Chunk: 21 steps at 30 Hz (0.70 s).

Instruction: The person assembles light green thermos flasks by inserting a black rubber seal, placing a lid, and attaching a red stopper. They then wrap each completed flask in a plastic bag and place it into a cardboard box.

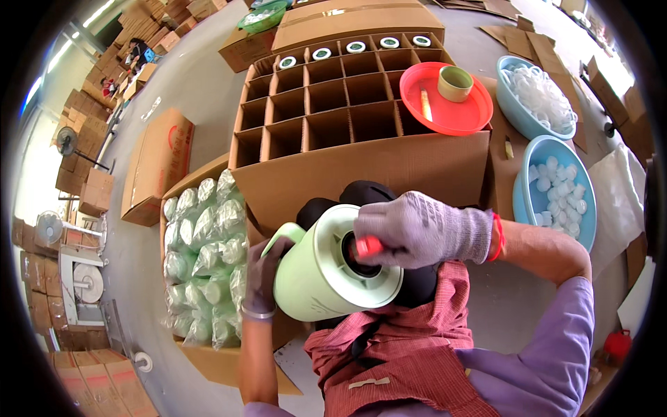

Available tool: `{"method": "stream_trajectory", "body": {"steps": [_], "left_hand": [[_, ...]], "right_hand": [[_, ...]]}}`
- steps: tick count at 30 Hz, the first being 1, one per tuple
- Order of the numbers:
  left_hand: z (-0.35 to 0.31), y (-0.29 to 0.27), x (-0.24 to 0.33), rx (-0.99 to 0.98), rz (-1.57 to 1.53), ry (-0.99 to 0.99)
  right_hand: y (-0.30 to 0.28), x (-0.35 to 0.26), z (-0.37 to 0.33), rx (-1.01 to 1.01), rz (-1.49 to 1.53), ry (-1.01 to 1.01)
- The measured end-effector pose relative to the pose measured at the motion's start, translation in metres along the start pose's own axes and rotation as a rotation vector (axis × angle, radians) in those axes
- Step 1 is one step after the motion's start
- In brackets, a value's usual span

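A light green thermos jug (306, 281) lies tilted over my lap, its round end with a dark central opening (358, 257) turned up toward me. In a grey glove, my left hand (265, 272) is closed round the jug's handle (286, 235). My right hand (417, 229), also gloved, is closed on a red object (368, 246) at the opening; its kind is hidden by the fingers. Left of me, an open carton (208, 359) holds several pale green items in clear plastic bags (208, 233).
Ahead stands a divided carton (361, 154) with several white round tops (356, 47) in its far row. On its right corner sits a red tray (448, 125) with a tape roll (455, 83) and a stick-like tool (425, 104). Blue basins (521, 201) (511, 69) hold white parts at right.
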<state>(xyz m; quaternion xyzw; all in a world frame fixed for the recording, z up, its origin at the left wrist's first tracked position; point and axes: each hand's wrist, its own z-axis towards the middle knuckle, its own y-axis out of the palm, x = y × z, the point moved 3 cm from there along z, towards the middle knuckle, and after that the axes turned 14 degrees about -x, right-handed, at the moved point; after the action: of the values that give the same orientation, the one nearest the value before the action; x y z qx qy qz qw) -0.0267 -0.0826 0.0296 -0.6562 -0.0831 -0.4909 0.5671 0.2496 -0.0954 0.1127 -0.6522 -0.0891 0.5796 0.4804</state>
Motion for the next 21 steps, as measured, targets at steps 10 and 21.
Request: {"method": "stream_trajectory", "body": {"steps": [10,21], "left_hand": [[-0.036,0.046,0.068,0.268,-0.207,-0.312],[-0.051,0.050,0.031,-0.466,-0.443,-0.552]], "right_hand": [[-0.013,0.058,-0.017,-0.022,0.616,0.777],[-0.102,0.227,-0.111,0.116,-0.859,1.307]]}}
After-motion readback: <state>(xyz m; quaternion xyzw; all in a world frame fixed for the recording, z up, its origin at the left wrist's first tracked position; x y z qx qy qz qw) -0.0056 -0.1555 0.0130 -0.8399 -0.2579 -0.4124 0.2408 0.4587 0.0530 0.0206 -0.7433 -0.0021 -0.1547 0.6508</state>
